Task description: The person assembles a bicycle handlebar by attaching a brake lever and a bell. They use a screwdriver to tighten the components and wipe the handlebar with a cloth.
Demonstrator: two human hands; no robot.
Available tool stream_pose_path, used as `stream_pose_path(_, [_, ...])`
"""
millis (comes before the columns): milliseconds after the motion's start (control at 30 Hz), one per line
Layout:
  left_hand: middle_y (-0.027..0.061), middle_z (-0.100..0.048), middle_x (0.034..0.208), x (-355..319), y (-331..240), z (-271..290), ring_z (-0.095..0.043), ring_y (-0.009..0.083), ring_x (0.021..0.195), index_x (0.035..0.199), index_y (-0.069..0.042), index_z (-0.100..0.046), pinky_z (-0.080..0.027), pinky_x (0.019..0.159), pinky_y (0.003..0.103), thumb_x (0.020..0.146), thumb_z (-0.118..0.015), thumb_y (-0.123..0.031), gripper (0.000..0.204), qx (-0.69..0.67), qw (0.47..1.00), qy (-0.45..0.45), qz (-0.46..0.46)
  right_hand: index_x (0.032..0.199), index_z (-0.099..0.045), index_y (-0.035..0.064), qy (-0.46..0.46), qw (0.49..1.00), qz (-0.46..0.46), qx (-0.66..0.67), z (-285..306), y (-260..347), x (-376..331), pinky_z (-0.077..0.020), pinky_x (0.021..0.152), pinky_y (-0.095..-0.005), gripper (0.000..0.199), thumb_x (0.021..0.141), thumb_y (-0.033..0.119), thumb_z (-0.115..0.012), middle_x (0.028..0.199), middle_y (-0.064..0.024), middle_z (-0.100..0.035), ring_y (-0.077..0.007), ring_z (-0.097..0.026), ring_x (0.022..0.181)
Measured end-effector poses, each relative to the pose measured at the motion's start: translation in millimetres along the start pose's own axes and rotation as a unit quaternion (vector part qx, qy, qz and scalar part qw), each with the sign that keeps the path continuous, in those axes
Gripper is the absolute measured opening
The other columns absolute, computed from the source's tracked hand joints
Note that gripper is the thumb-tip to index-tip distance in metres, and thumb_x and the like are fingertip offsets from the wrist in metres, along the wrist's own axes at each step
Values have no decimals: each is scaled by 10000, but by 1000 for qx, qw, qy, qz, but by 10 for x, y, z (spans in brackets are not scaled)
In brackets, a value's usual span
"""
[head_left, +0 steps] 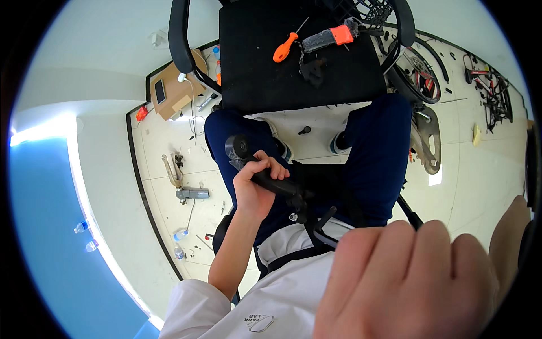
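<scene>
My left hand [257,183] is wrapped round a long black bar-shaped part [276,185]. It has a round, holed end [239,147] beyond my fingers and a small silver bolt [293,217] near its lower end. The part's exact kind cannot be told. Close to the camera, my right hand [409,277] is closed in a fist, knuckles up. From its left side sticks out an L-shaped bar that looks like a hex key [320,230], its bent end beside the black part. My right fingertips are hidden.
Before my knees, a black chair seat [254,85] bears an orange-handled screwdriver [286,48], a grey-and-orange block [330,38] and a small black piece [312,72]. Bike parts, a wheel [415,73], a cardboard box [175,85] and plastic bottles [179,251] stand about on the floor.
</scene>
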State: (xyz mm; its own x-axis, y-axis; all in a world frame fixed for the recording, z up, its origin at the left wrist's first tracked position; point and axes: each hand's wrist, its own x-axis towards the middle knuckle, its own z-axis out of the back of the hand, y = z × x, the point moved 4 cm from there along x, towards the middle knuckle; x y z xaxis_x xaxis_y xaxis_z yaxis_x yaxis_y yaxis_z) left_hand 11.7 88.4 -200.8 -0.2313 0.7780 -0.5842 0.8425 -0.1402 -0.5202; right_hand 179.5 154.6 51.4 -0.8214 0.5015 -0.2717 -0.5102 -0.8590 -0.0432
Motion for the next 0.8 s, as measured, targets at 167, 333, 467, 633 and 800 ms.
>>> stream_pose_path(167, [76,-450,656,78,-10,72,-438,217,717,773,-110,-420,-377,823,385,787,-545,-193,151,-43,999,33,8,691,-542,65,36,999,-21,30,-68,-320,-74,-392,471,-360,252,786,254,-678,561,-57,-518,-204,-538,500])
stream_pose_path(333, [71,-442,660,-4,-10,52,-430,215,714,783,-113,-412,-373,824,385,796,-542,-192,153,-29,999,14,7,692,-541,66,-44,997,9,63,92,-201,-104,-391,472,-356,240,784,243,-674,561,-54,-515,-196,-532,500])
stream_pose_path(467, [70,-442,674,39,49,81,-432,218,718,784,-110,-419,-373,825,385,793,-547,-186,149,-43,998,34,13,693,-540,66,-101,992,55,52,170,58,102,-390,472,-352,231,782,235,-670,561,-52,-512,-188,-527,499])
stream_pose_path(633, [70,-443,674,8,-22,75,-444,219,718,788,-107,-426,-375,820,385,777,-562,-194,162,-34,999,16,9,694,-539,66,-103,993,50,4,239,190,275,-388,473,-348,220,780,224,-666,561,-49,-508,-180,-520,499])
stream_pose_path(800, [77,-453,670,28,-6,47,-447,219,722,784,-104,-415,-382,823,384,796,-537,-172,140,-42,999,31,12,695,-538,67,-32,998,10,-58,283,182,206,-386,473,-344,208,778,213,-661,561,-47,-505,-171,-514,499])
